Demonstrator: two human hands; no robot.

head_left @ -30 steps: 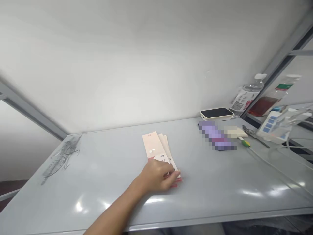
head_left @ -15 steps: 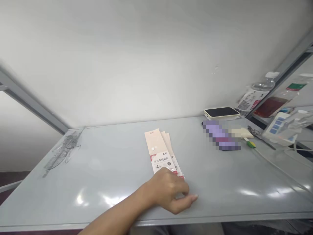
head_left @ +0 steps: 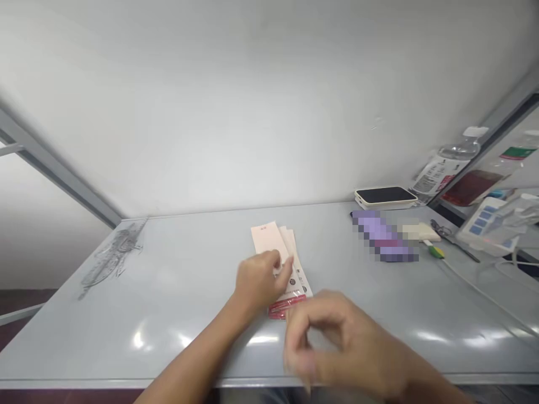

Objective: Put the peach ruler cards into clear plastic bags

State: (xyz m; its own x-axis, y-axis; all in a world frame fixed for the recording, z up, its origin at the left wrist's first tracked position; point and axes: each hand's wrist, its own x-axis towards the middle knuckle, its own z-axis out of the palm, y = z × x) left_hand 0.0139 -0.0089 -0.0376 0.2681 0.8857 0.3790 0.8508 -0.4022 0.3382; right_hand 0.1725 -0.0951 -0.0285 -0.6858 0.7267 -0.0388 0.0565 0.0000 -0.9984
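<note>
On the grey table, in the middle, lie several flat pale-pink ruler set packets (head_left: pixel 264 240) in an overlapping fan, with printed labels and a red band at the near end. My left hand (head_left: pixel 259 280) is on the top packet, fingers curled and thumb bent towards them; its fingertips are partly hidden. Closer to the table's front edge, my right hand (head_left: pixel 341 342) is blurred by motion. Its thumb and forefinger curl together near the packets' red end, and whatever is between them cannot be made out.
Transparent rulers (head_left: pixel 115 252) lie in a pile at the table's left. To the right are a phone (head_left: pixel 385 195), a blurred purple pack (head_left: pixel 379 233), scissors (head_left: pixel 455 238), a cable (head_left: pixel 484 292), a water bottle (head_left: pixel 444 168) and a clear plastic box (head_left: pixel 488 221). A white wall stands behind.
My left hand has moved up and leftwards onto the top packet, uncovering its red near end. My right hand has come into view from the lower right.
</note>
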